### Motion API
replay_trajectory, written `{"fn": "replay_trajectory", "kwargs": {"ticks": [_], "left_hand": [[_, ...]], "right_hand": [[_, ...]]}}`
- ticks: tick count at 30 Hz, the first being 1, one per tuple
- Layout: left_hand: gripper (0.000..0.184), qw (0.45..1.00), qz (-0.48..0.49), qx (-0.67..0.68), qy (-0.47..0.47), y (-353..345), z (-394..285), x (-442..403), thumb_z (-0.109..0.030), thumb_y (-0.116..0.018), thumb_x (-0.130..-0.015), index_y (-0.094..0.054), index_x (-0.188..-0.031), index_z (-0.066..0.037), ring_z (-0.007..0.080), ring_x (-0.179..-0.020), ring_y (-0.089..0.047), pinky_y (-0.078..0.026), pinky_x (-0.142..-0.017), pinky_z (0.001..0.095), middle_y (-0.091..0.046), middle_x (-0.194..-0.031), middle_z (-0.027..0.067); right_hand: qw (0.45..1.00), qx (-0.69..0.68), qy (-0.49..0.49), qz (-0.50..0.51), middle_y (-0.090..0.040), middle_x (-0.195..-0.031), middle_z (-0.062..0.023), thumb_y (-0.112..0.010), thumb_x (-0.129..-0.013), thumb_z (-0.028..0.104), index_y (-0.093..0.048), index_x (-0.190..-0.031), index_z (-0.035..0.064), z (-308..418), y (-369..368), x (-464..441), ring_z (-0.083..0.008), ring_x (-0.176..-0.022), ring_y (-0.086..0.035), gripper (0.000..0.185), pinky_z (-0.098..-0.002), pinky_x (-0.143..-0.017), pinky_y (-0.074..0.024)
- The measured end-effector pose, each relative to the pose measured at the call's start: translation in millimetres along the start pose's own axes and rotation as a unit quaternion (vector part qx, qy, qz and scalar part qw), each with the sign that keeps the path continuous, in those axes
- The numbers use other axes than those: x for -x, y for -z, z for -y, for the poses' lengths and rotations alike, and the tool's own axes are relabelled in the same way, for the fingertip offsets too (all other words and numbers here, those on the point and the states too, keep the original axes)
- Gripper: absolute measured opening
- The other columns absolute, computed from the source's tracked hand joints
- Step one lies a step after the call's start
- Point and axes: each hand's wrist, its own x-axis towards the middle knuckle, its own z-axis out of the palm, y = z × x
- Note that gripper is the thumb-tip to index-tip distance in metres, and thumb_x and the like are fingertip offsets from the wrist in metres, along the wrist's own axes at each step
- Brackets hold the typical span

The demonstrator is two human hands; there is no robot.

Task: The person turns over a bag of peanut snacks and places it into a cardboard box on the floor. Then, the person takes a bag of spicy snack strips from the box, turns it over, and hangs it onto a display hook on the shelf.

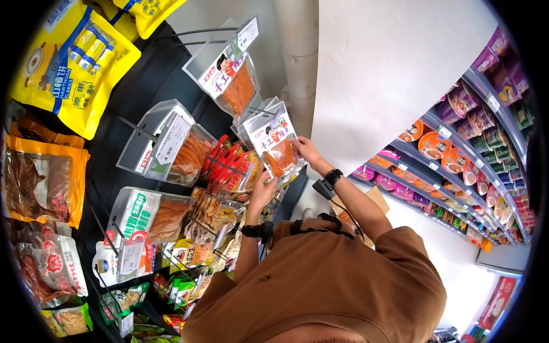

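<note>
Between my two hands is a clear snack packet (278, 150) with a white printed header and orange-red strips inside. My left hand (263, 191) pinches its lower left corner, and my right hand (310, 153) grips its right edge. The packet's top is close to the hooks of the rack, and I cannot tell whether it still hangs on one. Just up and left of it, a matching packet (237, 91) hangs on a hook behind a price tag (247, 35).
Wire hooks on the dark rack (154, 71) hold many snack bags, among them a yellow hawthorn flakes bag (80, 68) and an orange-edged bag (43, 180). A white pipe (300, 63) stands behind. Shelves of instant noodle cups (440, 146) run along the right, with a cardboard box (374, 200) below.
</note>
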Motion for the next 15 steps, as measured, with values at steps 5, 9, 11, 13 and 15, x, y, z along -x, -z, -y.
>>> {"fn": "replay_trajectory", "kwargs": {"ticks": [5,9,11,13,15], "left_hand": [[0.040,1.000,-0.011,0.014,-0.019,0.3,10.9,2.2,-0.022,-0.059,-0.093,-0.049,-0.127,-0.003,0.0137,-0.095,-0.059,-0.051,-0.078,0.0307,-0.058,-0.118,0.0067],[0.046,1.000,-0.011,0.014,-0.020,0.3,13.1,3.7,-0.021,-0.060,-0.093,-0.044,-0.131,-0.002,0.0155,-0.098,-0.058,-0.051,-0.079,0.0309,-0.055,-0.123,0.0088],[0.046,1.000,0.012,0.014,-0.020,-3.5,1.0,10.6,-0.020,-0.060,-0.093,-0.044,-0.131,-0.001,0.0158,-0.098,-0.059,-0.051,-0.079,0.0308,-0.055,-0.123,0.0098],[0.045,0.999,0.022,0.009,-0.025,-5.3,8.7,8.4,-0.019,-0.060,-0.093,-0.044,-0.131,-0.001,0.0157,-0.098,-0.059,-0.052,-0.079,0.0304,-0.055,-0.123,0.0098],[0.045,0.999,0.032,0.007,-0.033,-6.7,13.5,6.3,-0.019,-0.060,-0.093,-0.044,-0.131,0.000,0.0156,-0.098,-0.059,-0.052,-0.078,0.0300,-0.055,-0.123,0.0098]], "right_hand": [[0.999,-0.014,0.041,-0.009,-0.054,-0.072,0.0005,-0.053,-0.096,0.019,-0.058,-0.092,0.0012,6.2,-5.5,12.1,-0.0074,-0.059,-0.047,0.019,-0.0234,-0.054,-0.0386],[0.998,0.000,0.055,-0.020,-0.054,-0.072,0.0006,-0.053,-0.096,0.020,-0.059,-0.093,0.0013,1.5,-7.0,9.1,-0.0069,-0.059,-0.046,0.019,-0.0231,-0.054,-0.0387],[0.997,0.023,0.066,-0.031,-0.054,-0.072,0.0006,-0.053,-0.096,0.020,-0.059,-0.094,0.0023,3.1,-6.6,9.6,-0.0062,-0.059,-0.045,0.019,-0.0229,-0.053,-0.0383],[0.997,0.022,0.063,-0.028,-0.053,-0.073,0.0019,-0.054,-0.096,0.022,-0.059,-0.094,0.0032,0.9,-4.7,8.1,-0.0060,-0.061,-0.045,0.020,-0.0225,-0.055,-0.0384],[0.998,0.024,0.060,-0.024,-0.052,-0.073,0.0032,-0.054,-0.097,0.025,-0.058,-0.093,0.0042,1.4,-1.9,9.0,-0.0058,-0.063,-0.045,0.021,-0.0222,-0.057,-0.0385]]}}
